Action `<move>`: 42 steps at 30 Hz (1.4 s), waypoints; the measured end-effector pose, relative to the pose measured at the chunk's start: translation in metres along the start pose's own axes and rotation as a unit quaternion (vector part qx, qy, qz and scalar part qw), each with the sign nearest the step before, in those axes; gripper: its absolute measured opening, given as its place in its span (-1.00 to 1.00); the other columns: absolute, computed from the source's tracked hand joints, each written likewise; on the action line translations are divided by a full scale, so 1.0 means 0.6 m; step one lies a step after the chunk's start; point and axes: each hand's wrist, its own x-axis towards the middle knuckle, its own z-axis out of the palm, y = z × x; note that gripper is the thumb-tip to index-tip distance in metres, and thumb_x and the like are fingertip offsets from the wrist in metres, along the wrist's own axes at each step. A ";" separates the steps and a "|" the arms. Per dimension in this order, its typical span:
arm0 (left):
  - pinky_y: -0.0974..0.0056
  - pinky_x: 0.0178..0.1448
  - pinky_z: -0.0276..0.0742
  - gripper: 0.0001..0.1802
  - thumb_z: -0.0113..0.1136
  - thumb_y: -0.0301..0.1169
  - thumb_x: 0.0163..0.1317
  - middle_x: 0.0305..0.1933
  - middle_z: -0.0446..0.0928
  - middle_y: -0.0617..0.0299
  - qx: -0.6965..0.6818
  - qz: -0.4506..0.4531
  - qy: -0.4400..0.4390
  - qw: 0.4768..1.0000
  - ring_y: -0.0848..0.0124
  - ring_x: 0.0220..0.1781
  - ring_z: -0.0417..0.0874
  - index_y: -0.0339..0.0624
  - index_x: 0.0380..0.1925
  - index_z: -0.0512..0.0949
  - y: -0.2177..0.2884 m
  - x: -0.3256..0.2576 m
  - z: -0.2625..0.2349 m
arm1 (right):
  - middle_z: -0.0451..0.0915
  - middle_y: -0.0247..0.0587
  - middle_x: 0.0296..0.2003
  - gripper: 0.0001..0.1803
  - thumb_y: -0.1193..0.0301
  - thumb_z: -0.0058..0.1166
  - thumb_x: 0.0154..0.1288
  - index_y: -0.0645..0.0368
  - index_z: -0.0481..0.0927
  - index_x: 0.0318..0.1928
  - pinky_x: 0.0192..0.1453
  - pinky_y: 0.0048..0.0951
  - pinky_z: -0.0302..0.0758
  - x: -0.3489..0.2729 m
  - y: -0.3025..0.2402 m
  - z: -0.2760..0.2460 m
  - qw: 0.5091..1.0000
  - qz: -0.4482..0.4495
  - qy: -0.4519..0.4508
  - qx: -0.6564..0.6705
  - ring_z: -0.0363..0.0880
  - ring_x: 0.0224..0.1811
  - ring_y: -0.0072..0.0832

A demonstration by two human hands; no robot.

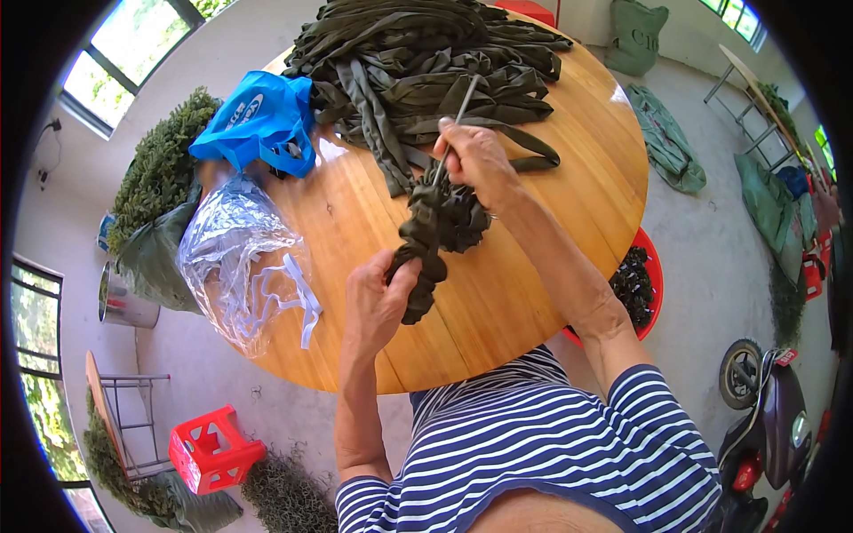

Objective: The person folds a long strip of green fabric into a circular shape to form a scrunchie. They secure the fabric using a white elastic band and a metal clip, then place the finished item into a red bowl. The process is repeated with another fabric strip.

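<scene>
A gathered strip of dark green fabric [420,235] is bunched in folds over the near table edge side of the round table. My left hand [378,298] is closed around its lower end. In my right hand [475,160] is a thin metal rod [466,98], pinched between thumb and fingers and slanting down into the gathers. The rod's lower part is hidden by cloth. Just right of the strip lies a ruffled dark green clump [466,226]. Beyond my hands, a large heap of long dark green fabric strips [418,53] covers the far part of the table.
The round wooden table [569,258] holds a blue bag [258,120] and clear plastic wrap [235,249] with white ties at left. A red basin [653,293] of dark pieces stands below its right edge. A red stool [213,449], green sacks and a motorbike [773,409] stand around.
</scene>
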 end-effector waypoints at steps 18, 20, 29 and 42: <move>0.33 -0.45 0.34 -0.80 0.09 -0.39 0.09 -0.66 0.45 0.17 0.035 -0.011 -0.031 0.999 0.40 -0.56 0.47 -0.35 -0.51 0.49 -0.020 0.012 0.014 | 0.27 -0.44 -0.82 -0.58 0.16 -0.11 0.28 0.18 0.43 -0.62 -0.78 -0.66 0.06 0.030 0.006 -0.037 0.998 -0.052 0.014 -0.010 0.11 -0.84 -0.74; 0.38 -0.45 0.33 -0.82 0.09 -0.42 0.08 -0.67 0.43 0.26 -0.046 -0.051 -0.070 0.995 0.51 -0.56 0.43 -0.36 -0.52 0.49 -0.029 -0.004 0.003 | 0.32 -0.39 -0.81 -0.54 0.16 -0.12 0.28 0.23 0.46 -0.64 -0.76 -0.65 0.10 0.052 0.003 -0.070 0.998 -0.037 0.009 0.040 0.16 -0.83 -0.70; 0.47 -0.43 0.31 -0.72 0.15 -0.38 0.08 -0.54 0.44 0.33 -0.148 -0.035 0.033 0.988 0.61 -0.49 0.38 -0.34 -0.24 0.51 -0.035 0.009 0.036 | 0.32 -0.41 -0.83 -0.55 0.15 -0.12 0.29 0.22 0.46 -0.63 -0.76 -0.66 0.10 0.010 0.014 -0.014 0.999 -0.040 -0.031 -0.012 0.19 -0.83 -0.75; 0.47 -0.44 0.45 -0.89 0.07 -0.54 -0.02 -0.54 0.51 0.30 -0.400 -0.181 -0.118 0.891 0.55 -0.55 0.52 -0.28 -0.43 0.51 -0.053 0.000 0.006 | 0.45 -0.31 -0.70 -0.58 0.12 -0.07 0.25 0.29 0.53 -0.42 -0.67 -0.59 0.26 0.024 0.041 0.002 0.977 0.049 -0.175 -0.115 0.31 -0.77 -0.66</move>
